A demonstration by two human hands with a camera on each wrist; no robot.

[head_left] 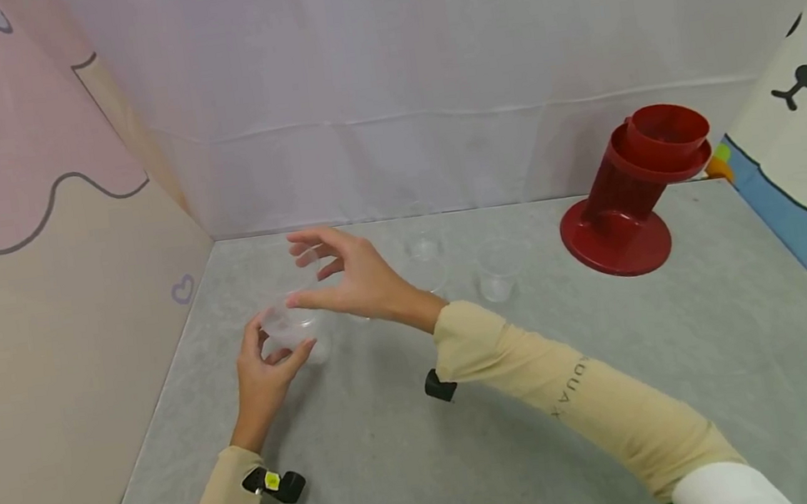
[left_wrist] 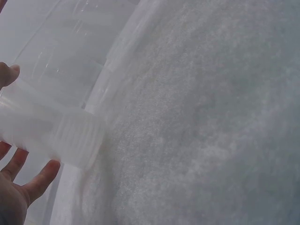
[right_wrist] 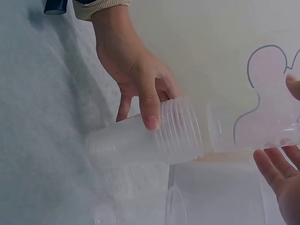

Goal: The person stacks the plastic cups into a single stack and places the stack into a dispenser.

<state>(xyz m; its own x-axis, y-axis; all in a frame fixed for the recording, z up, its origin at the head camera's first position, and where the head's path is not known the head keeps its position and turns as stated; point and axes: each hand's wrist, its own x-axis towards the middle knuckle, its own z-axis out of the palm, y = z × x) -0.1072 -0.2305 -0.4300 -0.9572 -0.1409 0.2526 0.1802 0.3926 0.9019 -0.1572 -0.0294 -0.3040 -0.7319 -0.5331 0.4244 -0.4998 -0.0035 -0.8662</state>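
Both sleeves come in from the bottom of my head view, tan and long; the left hand [head_left: 265,376] is curled round a stack of clear plastic cups [head_left: 290,326], with the thumb across the ribbed rims and the fingers behind; the right wrist view shows that thumb pressed on the ridges [right_wrist: 180,136]; the right hand [head_left: 352,278] is just beside the stack, fingers spread and a little bent; in the right wrist view another clear cup [right_wrist: 253,129] lies between its fingers and thumb, but I cannot tell if the hand pinches it or only cups it; the stack looks see-through and a bit milky, with many thin rims packed close at one end; it lies on its side in the air, just over the grey table [head_left: 473,445]; its long way runs across, with the open mouth facing the right hand and the closed bottom facing away; more clear cups [head_left: 497,272] stand upright near the back wall; a red stand [head_left: 631,199] sits well apart on the right.
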